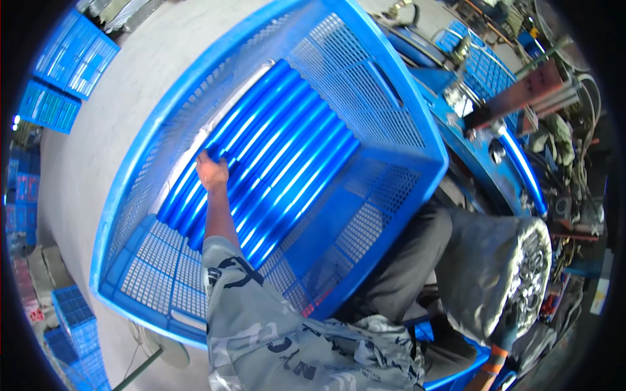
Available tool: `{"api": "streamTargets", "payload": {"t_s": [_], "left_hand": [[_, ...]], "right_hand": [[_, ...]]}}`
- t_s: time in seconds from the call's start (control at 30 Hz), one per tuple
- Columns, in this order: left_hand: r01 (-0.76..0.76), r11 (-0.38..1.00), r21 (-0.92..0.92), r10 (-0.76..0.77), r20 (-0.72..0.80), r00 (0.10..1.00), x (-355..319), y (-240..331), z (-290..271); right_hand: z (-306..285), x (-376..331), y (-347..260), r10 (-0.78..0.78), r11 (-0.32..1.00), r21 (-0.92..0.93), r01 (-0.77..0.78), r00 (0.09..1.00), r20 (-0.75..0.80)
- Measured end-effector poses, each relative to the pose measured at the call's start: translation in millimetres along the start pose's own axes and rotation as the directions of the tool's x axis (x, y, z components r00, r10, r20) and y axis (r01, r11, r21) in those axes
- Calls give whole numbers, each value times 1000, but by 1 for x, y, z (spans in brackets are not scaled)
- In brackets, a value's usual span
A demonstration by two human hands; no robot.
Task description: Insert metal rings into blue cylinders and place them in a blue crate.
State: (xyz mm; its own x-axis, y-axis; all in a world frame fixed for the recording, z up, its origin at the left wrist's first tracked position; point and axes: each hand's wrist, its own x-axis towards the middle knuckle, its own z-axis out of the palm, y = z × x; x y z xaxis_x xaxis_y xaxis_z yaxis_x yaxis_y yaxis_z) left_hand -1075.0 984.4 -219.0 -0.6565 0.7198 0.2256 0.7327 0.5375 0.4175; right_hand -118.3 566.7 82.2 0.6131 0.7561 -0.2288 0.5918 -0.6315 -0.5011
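Note:
A row of glossy blue metal tubes (pixel 293 130) lies side by side in a large blue plastic crate (pixel 107 241). My left hand (pixel 212 173) reaches in over the tubes' left part. Its fingers and thumb are closed on one blue tube, which still lies among the others. At the lower right, my right hand (pixel 505 331) is at the mouth of a grey sack (pixel 479 260). Small shiny metal parts (pixel 529 274) fill that opening. The right hand is dark and blurred, and its fingers are hard to make out. An orange band (pixel 497 355) circles the right wrist.
Right of the crate stands a blue machine (pixel 482 156) with a rusty metal bar (pixel 518 94) and a single blue tube (pixel 525 169). Stacked blue crates (pixel 72 52) stand at the far left on the grey floor (pixel 78 176). My knee (pixel 417 247) is against the crate's right side.

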Motion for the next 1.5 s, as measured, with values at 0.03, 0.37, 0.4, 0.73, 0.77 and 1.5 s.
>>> {"api": "streamTargets", "payload": {"t_s": [0.03,0.37,0.4,0.73,0.77,1.5], "left_hand": [[-74,995,-62,72,-37,997,11,25,14],[-33,945,325,-169,572,803,101,128,33],[-92,908,410,-155,531,833,110,122,27],[-140,989,35,71,727,683,20,28,108],[-193,978,78,76,731,678,-16,58,131],[433,408,-804,559,595,578,-289,254,-57]], "right_hand": [[-9,8,31,-74,995,-69,67,992,-103],[-46,7,106,-125,992,-33,121,976,-180],[-33,12,110,-124,992,-16,123,978,-168],[41,23,-4,-107,993,30,112,984,-142],[29,12,-13,-95,995,9,98,980,-177],[-9,1,23,-490,871,-197,450,824,-285]]}}
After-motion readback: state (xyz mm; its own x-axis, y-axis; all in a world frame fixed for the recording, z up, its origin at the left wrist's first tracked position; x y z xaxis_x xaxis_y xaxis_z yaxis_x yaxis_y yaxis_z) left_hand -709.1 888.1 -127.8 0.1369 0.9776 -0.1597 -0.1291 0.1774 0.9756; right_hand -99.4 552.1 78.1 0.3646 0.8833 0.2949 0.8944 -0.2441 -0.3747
